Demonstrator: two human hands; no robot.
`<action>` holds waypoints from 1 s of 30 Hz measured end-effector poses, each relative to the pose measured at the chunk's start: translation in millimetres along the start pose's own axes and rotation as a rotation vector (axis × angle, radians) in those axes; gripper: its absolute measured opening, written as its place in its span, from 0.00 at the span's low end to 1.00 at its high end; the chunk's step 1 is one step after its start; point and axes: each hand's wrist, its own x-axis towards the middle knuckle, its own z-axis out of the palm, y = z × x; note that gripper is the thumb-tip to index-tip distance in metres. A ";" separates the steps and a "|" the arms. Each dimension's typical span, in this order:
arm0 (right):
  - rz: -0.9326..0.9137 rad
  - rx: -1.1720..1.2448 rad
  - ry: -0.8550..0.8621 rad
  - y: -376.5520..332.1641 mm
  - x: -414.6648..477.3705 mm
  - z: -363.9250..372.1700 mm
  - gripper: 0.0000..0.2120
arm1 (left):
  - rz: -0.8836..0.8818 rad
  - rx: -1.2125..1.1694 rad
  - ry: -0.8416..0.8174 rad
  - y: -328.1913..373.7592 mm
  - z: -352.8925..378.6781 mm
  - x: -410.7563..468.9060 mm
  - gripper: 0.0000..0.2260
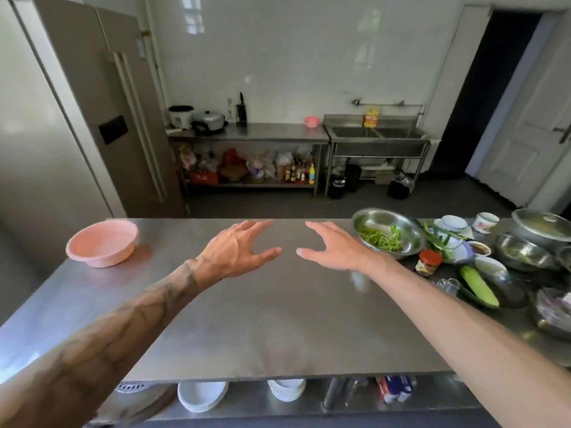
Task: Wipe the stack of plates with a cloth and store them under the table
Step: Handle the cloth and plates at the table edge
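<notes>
1. Head view: both bare arms reach forward over the steel surface [278, 319], the left forearm tattooed.
2. The left hand [238, 248] is spread wide with straight fingers and holds nothing.
3. The right hand [333, 248] is spread the same way, also holding nothing. It lies at 3 o'clock from the left hand, thumbs pointing at each other with a clear gap between them.
4. Whether the palms touch the surface or hover above it cannot be told.
5. A stack of white plates [286, 389] sits on the lower shelf [262, 406] beneath the surface, at 6 o'clock from the hands and partly hidden by the near edge.
6. A second white stack [200, 395] stands on the same shelf at 9 o'clock from the first, apart from it.
7. A pink basin [103, 242] rests on the surface at 9 o'clock from the left hand, near the far corner.
8. A steel bowl [387, 233] of cut green vegetable sits at 2 o'clock from the right hand, just beside it.
9. A red-lidded jar [429, 262] stands at 4 o'clock from that bowl, with a cucumber [479, 285] farther along the same direction.
</notes>
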 end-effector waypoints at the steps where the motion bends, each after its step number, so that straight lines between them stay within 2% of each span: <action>1: 0.002 0.002 0.011 -3.3 -0.4 -3.6 0.41 | 0.010 -0.002 0.011 0.1 -3.8 1.8 0.38; 11: -0.046 0.022 0.045 -29.3 30.4 11.4 0.40 | -0.031 0.067 0.032 -28.3 -2.3 1.3 0.38; 15: -0.114 0.047 -0.013 -49.3 70.8 35.6 0.40 | -0.139 0.102 0.012 -69.4 -4.2 -6.1 0.37; 23: -0.183 0.079 -0.149 -123.4 154.5 123.4 0.39 | -0.319 0.112 -0.017 -205.6 14.8 -34.2 0.35; 30: -0.171 0.060 -0.318 -199.2 254.3 262.3 0.38 | -0.484 0.063 -0.175 -371.0 82.0 -65.4 0.33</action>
